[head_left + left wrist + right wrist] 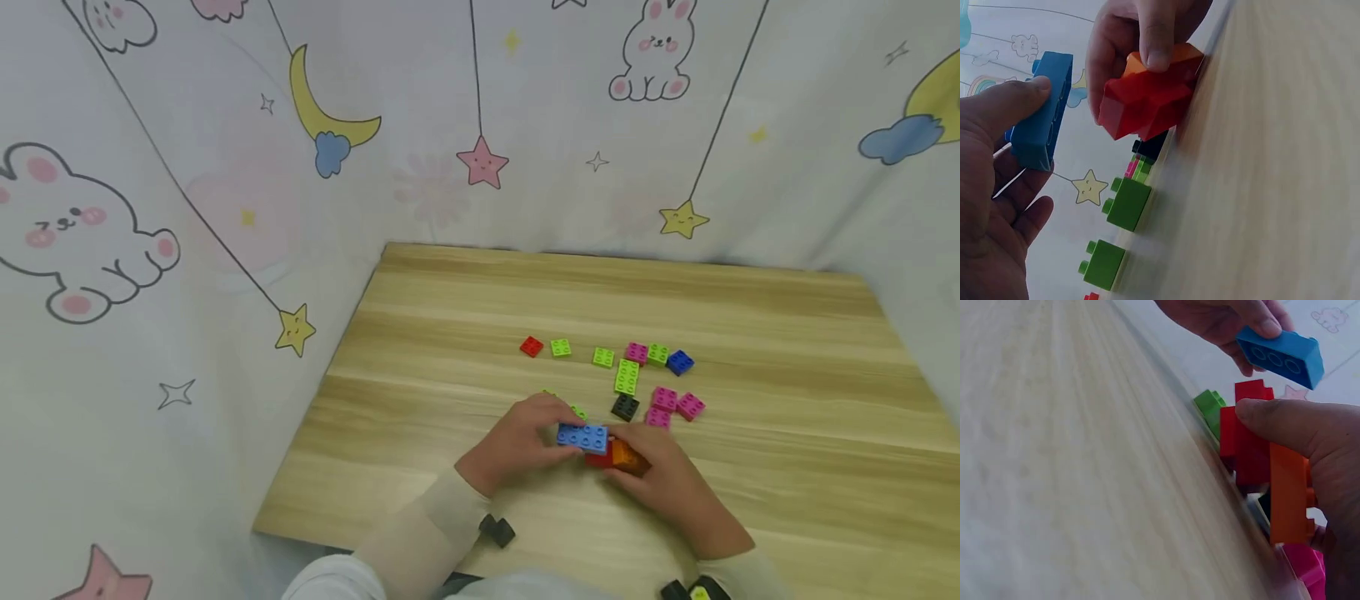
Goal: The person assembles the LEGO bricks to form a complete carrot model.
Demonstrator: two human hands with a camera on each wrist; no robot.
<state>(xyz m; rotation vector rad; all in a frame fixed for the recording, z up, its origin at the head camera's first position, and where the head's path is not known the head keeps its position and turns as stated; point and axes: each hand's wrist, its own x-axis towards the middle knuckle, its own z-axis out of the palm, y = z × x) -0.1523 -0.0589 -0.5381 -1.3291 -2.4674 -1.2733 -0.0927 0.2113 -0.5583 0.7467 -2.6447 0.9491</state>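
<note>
My left hand pinches a light blue eight-stud toy brick between thumb and fingers. In the left wrist view, the blue brick is held up off the table, its studs turned away from the red bricks. My right hand grips a joined cluster of red bricks and an orange brick, low over the tabletop. The right wrist view shows the blue brick apart from the cluster, with its hollow underside visible. Fingers hide part of the cluster.
Beyond the hands lie a black brick, several pink bricks, several lime green bricks, a dark blue brick and a small red brick. The wooden table meets a printed white curtain behind.
</note>
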